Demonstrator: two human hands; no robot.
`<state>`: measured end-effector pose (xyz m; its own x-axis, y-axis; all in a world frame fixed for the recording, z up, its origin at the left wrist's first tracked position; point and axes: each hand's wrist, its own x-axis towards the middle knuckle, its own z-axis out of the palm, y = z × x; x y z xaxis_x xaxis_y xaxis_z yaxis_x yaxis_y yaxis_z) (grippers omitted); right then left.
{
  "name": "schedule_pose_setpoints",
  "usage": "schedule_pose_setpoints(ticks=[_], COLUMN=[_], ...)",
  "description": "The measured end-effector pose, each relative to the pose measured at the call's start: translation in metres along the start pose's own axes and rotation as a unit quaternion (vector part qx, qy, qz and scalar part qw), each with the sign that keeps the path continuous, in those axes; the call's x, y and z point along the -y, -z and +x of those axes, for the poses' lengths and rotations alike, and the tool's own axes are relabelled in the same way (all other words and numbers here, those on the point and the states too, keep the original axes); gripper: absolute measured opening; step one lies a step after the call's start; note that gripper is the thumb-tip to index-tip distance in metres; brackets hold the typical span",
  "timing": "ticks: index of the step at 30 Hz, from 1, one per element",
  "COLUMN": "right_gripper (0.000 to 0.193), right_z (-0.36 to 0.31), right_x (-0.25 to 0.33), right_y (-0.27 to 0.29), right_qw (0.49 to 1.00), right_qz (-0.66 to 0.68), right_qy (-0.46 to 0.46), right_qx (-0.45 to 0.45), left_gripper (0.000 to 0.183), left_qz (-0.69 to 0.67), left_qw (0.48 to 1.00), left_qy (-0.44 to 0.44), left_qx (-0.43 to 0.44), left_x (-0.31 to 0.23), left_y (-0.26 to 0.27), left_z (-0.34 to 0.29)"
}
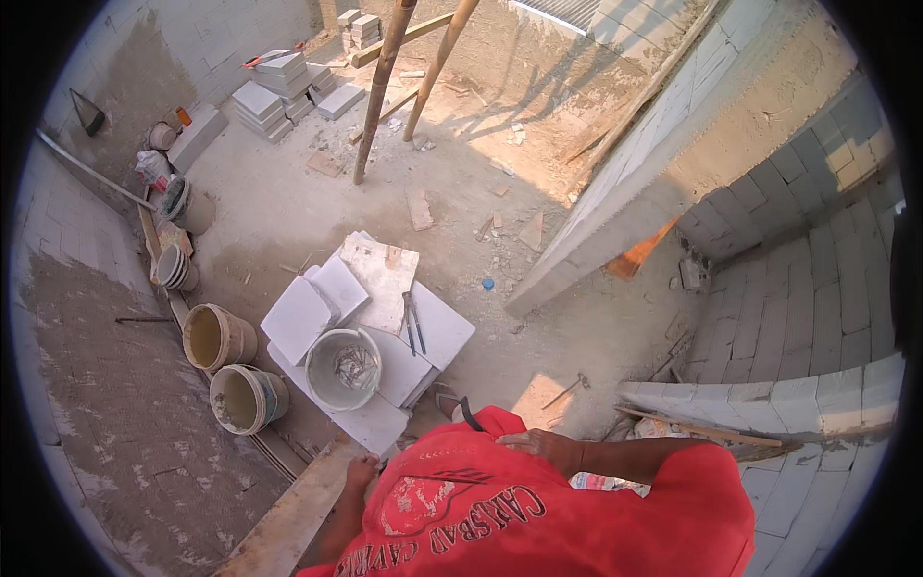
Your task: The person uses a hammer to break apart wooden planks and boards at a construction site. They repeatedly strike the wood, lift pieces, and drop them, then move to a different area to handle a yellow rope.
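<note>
My left hand (362, 471) is closed in a fist beside the upper end of a wooden plank (288, 514). What it holds, if anything, is hidden. My right hand (538, 445) lies against the front of my red shirt (577, 510), its fingers bent on the cloth. Ahead of my hands is a low stack of white blocks and slabs (445, 332). On the stack stand a pale bucket (322, 377) with small shiny pieces in it and a long-handled cutting tool (414, 322); neither hand touches them.
Two mortar-stained buckets (248, 338) (274, 396) stand along the left wall. Wooden poles (380, 96) rise from the floor near more stacked blocks (260, 104). A low block wall (808, 404) runs at right. A hammer (567, 391), rubble and a blue cap (487, 284) lie on the floor.
</note>
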<state>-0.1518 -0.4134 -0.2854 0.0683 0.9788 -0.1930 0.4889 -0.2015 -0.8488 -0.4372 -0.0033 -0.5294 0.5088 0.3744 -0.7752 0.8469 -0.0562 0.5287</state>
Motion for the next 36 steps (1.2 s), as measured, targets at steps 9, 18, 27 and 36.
schedule_pose_setpoints(ticks=[9, 18, 27, 36], right_gripper=[0.096, 0.095, 0.097, 0.132], right_z=[-0.007, -0.011, -0.009, -0.048], right_x=[-0.026, -0.027, -0.019, 0.001], right_y=[0.019, 0.044, 0.044, -0.046], right_qw=[0.998, 0.999, 1.000, 0.975], right_qz=[0.039, 0.026, 0.029, 0.014], right_qy=[0.027, 0.008, -0.002, 0.009], right_qx=[0.051, 0.021, -0.002, -0.224], left_gripper=[0.025, 0.023, 0.024, 0.039], left_qz=[-0.183, -0.178, -0.174, 0.258], left_qw=[0.981, 0.981, 0.983, 0.951], left_qy=[0.057, 0.078, 0.052, -0.139], left_qx=[-0.040, -0.026, -0.003, 0.099], left_x=[-0.062, -0.044, -0.041, -0.090], left_y=[-0.007, -0.008, -0.016, 0.031], left_z=[0.039, 0.056, 0.051, 0.070])
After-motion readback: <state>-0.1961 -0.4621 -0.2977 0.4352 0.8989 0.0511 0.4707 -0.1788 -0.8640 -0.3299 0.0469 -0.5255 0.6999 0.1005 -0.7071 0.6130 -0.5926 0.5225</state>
